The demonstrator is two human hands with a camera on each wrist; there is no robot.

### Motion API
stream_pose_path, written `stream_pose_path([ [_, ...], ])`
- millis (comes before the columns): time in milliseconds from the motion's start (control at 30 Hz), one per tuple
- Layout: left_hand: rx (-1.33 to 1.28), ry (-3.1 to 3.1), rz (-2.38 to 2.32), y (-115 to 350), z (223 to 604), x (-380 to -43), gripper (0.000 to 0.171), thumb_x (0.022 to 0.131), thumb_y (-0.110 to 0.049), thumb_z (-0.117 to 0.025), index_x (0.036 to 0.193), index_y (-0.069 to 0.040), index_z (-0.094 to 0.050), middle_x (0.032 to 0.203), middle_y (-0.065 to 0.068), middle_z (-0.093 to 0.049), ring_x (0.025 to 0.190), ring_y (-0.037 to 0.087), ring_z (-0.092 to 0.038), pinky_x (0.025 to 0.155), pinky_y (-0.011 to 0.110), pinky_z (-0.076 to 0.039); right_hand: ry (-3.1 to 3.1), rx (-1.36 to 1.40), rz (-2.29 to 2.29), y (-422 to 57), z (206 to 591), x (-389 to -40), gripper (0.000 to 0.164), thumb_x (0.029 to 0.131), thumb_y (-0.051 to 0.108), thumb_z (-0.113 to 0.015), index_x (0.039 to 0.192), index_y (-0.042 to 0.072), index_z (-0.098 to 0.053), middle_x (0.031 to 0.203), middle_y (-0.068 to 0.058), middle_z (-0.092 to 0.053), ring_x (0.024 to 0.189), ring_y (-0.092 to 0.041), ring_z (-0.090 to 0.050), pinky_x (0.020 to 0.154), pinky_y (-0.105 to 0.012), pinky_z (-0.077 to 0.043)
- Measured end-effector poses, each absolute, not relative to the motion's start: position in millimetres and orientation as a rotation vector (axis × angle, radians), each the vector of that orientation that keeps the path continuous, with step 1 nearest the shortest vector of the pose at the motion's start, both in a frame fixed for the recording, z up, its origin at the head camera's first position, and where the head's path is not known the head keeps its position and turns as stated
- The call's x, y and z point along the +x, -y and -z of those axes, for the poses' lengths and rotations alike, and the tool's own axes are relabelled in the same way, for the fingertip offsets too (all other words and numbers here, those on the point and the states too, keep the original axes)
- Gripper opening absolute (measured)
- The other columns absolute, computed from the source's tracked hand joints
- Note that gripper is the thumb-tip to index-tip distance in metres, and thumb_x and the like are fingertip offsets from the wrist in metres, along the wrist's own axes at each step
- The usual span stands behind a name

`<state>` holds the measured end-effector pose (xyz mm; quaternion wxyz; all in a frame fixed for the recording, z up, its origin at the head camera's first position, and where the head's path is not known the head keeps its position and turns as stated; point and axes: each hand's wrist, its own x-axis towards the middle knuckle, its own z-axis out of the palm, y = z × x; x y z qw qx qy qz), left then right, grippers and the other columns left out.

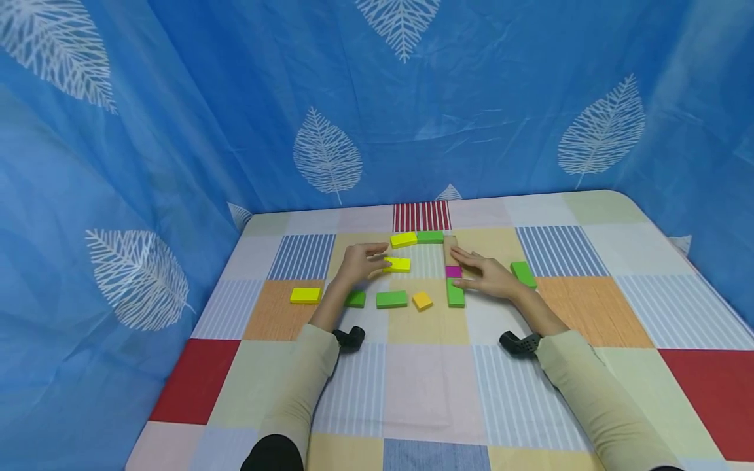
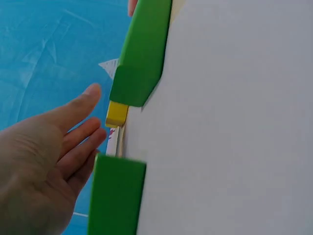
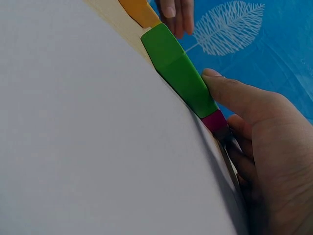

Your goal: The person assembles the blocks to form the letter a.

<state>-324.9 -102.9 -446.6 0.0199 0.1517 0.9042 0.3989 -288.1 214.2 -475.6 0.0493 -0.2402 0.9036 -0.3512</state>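
Note:
My left hand (image 1: 360, 263) is beside a yellow block (image 1: 400, 265), its fingertips at the block's left end; whether they touch is hard to tell. In the left wrist view, the fingers of that hand (image 2: 73, 142) are loosely extended. On the right, a column is made of a plain wood-coloured block (image 1: 450, 248), a small magenta block (image 1: 453, 271) and a green block (image 1: 455, 293). My right hand (image 1: 491, 276) lies along the column's right side. Its thumb is at the green block (image 3: 183, 73) and its fingers lie by the farther part of the column.
A yellow block (image 1: 404, 239) and a green block (image 1: 430, 237) form a row at the back. Nearer lie green blocks (image 1: 391, 299) (image 1: 355, 299) and an orange block (image 1: 421, 301). Another yellow block (image 1: 305, 296) is at left, and a green block (image 1: 523, 274) by the right wrist.

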Motion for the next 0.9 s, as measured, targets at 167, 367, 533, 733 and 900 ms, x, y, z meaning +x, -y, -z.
stream_pose_path([
  [167, 0.529, -2.768, -1.054, 106, 450, -324, 0.049, 0.078, -0.023, -0.075, 0.124, -0.016, -0.060, 0.122, 0.001, -0.060, 0.108, 0.016, -0.057, 0.089, 0.027, -0.048, -2.752, -0.722, 1.086, -215, 475, -287, 0.075, 0.083, 0.047, -0.064, 0.145, 0.017, -0.032, 0.151, -0.001, -0.022, 0.134, -0.042, -0.016, 0.108, -0.055, -0.014],
  [367, 0.592, -2.777, -0.993, 105, 452, -324, 0.040, 0.080, -0.016, -0.073, 0.119, -0.016, -0.064, 0.116, 0.004, -0.064, 0.104, 0.017, -0.059, 0.089, 0.029, -0.048, -2.756, -0.721, 1.080, -214, 475, -285, 0.076, 0.082, 0.047, -0.065, 0.144, 0.017, -0.032, 0.150, -0.003, -0.023, 0.134, -0.044, -0.016, 0.106, -0.058, -0.015],
  [533, 0.652, -2.759, -1.033, 94, 449, -319, 0.039, 0.079, -0.018, -0.074, 0.117, -0.017, -0.066, 0.114, 0.002, -0.064, 0.106, 0.016, -0.059, 0.089, 0.027, -0.048, -2.759, -0.724, 1.078, -213, 474, -285, 0.076, 0.082, 0.046, -0.065, 0.144, 0.017, -0.033, 0.150, -0.003, -0.023, 0.134, -0.043, -0.016, 0.107, -0.056, -0.015],
  [733, 0.729, -2.754, -1.078, 72, 447, -310, 0.038, 0.078, -0.018, -0.075, 0.115, -0.013, -0.066, 0.114, 0.001, -0.064, 0.110, 0.018, -0.057, 0.091, 0.027, -0.046, -2.761, -0.716, 1.059, -213, 475, -287, 0.076, 0.083, 0.048, -0.064, 0.144, 0.018, -0.032, 0.151, -0.001, -0.022, 0.134, -0.043, -0.016, 0.107, -0.057, -0.015],
  [900, 0.745, -2.808, -1.030, 58, 452, -305, 0.037, 0.079, -0.019, -0.075, 0.115, -0.016, -0.067, 0.114, 0.001, -0.065, 0.112, 0.017, -0.055, 0.095, 0.030, -0.043, -2.761, -0.714, 1.048, -213, 475, -287, 0.075, 0.083, 0.048, -0.063, 0.145, 0.020, -0.031, 0.151, 0.000, -0.022, 0.134, -0.044, -0.016, 0.106, -0.058, -0.016],
])
